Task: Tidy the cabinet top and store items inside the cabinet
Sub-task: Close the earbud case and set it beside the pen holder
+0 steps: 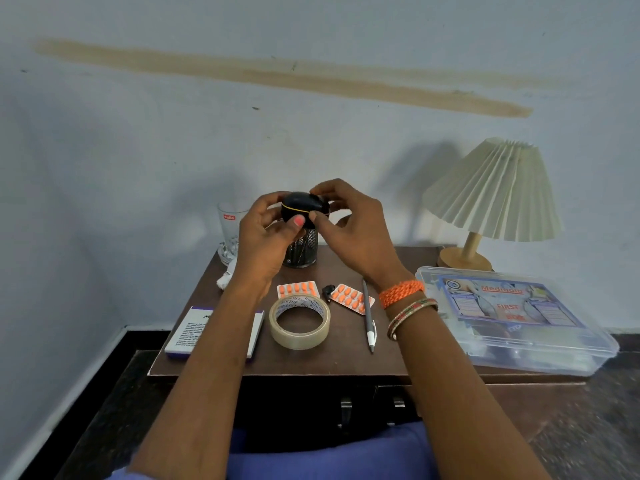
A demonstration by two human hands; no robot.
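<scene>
A small round black case [302, 206] with a thin yellow seam is held up above the cabinet top [332, 355]. My left hand [266, 237] grips its left side with the thumb on the front. My right hand [349, 223] pinches its right side and top. On the brown cabinet top lie a roll of clear tape [300, 326], two orange pill strips [298, 289] [351, 298], a pen [369, 317], a small black clip [327, 292], a white-and-purple box [194, 332] and a black mesh cup [302, 249]. The cabinet doors with two handles [372, 407] are closed.
A clear first aid box [512, 317] takes up the right end of the top. A lamp with a pleated cream shade [493, 192] stands at the back right. A drinking glass [230, 225] and crumpled foil sit at the back left. The wall is directly behind.
</scene>
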